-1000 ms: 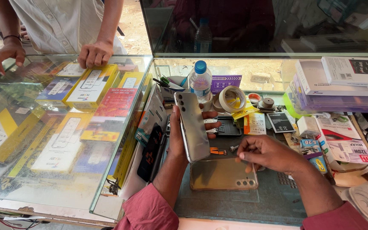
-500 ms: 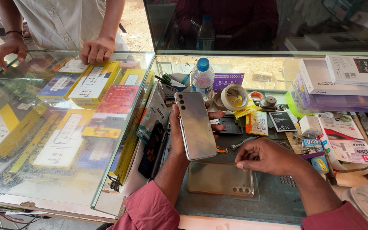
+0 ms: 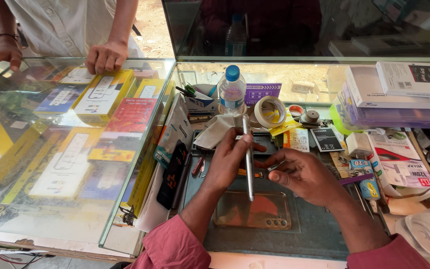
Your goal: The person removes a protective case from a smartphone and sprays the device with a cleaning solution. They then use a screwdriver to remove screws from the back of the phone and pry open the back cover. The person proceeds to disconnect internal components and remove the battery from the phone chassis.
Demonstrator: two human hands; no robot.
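Here, closest to the camera, a clear phone case lies flat on the dark mat of the work surface, between two arms in red sleeves. Just above it, the left hand is closed around a thin grey phone. The phone is turned so only its edge shows. Its long side runs up and down, from near the case toward the bottle. The left hand holds it from the left side, with the thumb near the top.

The right hand is just beside the phone on the right. Its fingers are curled and pinched together by the phone's edge. Whether they hold some small thing I cannot tell. So the phone stands between the two hands, and both are at it.

A little farther back lie a grey cloth, a roll of tape and a water bottle with a blue cap. To the left is a glass case full of yellow boxes. At the far side, another person rests a hand on the glass.
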